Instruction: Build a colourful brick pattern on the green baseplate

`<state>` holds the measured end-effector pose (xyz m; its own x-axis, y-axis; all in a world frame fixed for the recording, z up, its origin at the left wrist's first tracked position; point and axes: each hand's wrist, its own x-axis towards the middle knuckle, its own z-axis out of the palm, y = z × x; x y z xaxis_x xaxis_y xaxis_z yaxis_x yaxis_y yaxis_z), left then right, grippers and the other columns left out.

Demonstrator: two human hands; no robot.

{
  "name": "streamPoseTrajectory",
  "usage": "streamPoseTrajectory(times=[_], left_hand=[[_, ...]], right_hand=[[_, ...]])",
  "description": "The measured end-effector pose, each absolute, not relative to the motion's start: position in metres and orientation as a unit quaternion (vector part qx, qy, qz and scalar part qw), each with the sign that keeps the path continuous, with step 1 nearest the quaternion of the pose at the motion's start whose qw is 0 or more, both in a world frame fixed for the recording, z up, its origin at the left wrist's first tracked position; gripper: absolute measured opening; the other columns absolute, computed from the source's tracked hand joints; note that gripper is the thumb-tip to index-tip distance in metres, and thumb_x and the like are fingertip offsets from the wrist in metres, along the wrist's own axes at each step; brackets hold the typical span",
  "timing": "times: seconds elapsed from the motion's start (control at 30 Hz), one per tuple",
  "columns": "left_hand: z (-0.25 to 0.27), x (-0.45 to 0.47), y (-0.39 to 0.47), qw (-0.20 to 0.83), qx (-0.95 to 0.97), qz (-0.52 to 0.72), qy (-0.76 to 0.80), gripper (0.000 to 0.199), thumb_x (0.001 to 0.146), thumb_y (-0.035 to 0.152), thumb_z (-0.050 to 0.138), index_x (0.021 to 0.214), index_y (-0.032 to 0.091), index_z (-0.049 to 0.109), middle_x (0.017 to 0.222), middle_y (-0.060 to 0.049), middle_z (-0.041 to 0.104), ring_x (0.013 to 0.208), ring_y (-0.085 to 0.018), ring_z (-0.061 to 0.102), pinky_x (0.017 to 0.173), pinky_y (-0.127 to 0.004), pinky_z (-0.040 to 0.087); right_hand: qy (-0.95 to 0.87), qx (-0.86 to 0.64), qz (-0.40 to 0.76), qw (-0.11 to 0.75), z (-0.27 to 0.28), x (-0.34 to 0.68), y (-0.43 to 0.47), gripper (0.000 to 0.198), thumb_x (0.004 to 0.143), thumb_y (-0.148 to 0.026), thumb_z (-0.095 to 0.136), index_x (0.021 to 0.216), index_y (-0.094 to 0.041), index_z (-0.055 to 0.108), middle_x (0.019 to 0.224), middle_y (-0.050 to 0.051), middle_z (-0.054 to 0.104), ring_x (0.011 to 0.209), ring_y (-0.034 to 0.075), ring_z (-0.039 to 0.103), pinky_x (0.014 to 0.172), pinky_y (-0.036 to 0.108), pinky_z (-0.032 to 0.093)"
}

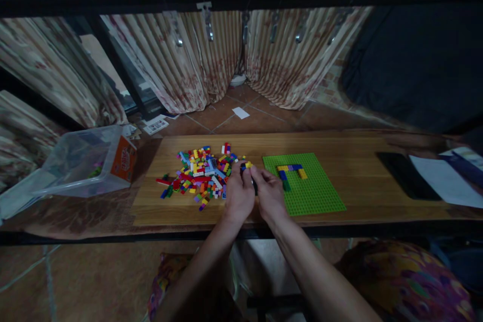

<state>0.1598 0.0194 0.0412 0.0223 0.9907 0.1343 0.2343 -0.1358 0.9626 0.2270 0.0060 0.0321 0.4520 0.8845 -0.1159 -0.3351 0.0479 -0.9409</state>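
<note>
My left hand [240,192] and my right hand [270,194] meet over the wooden board, fingers closed together around small toy bricks. A yellow brick [248,164] shows above the fingertips, with something dark blue or black beside it; the rest is hidden by the fingers. Left of my hands spreads a loose pile of mixed-colour bricks [202,167]. To their right lies a green studded baseplate [320,196]. On it, yellow, purple, blue and green bricks form an angular open outline [290,167], its near left part close to my right hand.
A clear plastic box [77,166] with an orange label stands left of the wooden board [362,201]. At the right lie a black flat object [405,176] and white paper [445,181]. A dark bar with hanging metal clips [209,30] crosses above; curtains hang behind.
</note>
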Motion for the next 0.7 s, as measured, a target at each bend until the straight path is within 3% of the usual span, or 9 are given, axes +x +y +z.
streamPoseTrajectory(times=[0.23,0.37,0.5,0.7], left_hand=[[0.033,0.162,0.020,0.394,0.555,0.486,0.548,0.024,0.091,0.023,0.043,0.111,0.016,0.055,0.103,-0.010,0.064,0.096,-0.021,0.061,0.090,-0.033,0.045],[0.028,0.162,0.026,0.391,0.523,0.524,0.546,0.022,0.090,0.025,0.045,0.109,0.018,0.054,0.102,-0.008,0.064,0.095,-0.019,0.060,0.089,-0.032,0.045],[0.026,0.160,0.035,0.432,0.438,0.563,0.551,0.019,0.090,0.031,0.046,0.100,0.018,0.056,0.090,-0.004,0.062,0.082,-0.015,0.059,0.076,-0.026,0.048],[0.035,0.155,0.041,0.511,0.342,0.585,0.529,0.021,0.087,0.038,0.048,0.096,0.019,0.053,0.069,0.005,0.050,0.054,-0.008,0.045,0.051,-0.019,0.039]], right_hand=[[-0.141,-0.497,0.482,0.708,0.029,0.206,0.011,0.032,0.066,-0.050,0.070,0.071,-0.019,0.066,0.069,0.003,0.070,0.063,0.016,0.062,0.053,0.027,0.045],[-0.123,-0.479,0.507,0.706,0.033,0.203,0.015,0.034,0.068,-0.053,0.068,0.075,-0.019,0.066,0.075,0.004,0.072,0.070,0.018,0.065,0.057,0.028,0.049],[-0.077,-0.458,0.539,0.703,0.036,0.203,0.016,0.031,0.073,-0.052,0.063,0.074,-0.020,0.063,0.076,0.002,0.072,0.066,0.016,0.064,0.054,0.027,0.047],[-0.096,-0.422,0.614,0.660,0.044,0.210,0.003,0.030,0.075,-0.052,0.060,0.078,-0.022,0.062,0.063,-0.004,0.062,0.045,0.009,0.047,0.038,0.021,0.031]])
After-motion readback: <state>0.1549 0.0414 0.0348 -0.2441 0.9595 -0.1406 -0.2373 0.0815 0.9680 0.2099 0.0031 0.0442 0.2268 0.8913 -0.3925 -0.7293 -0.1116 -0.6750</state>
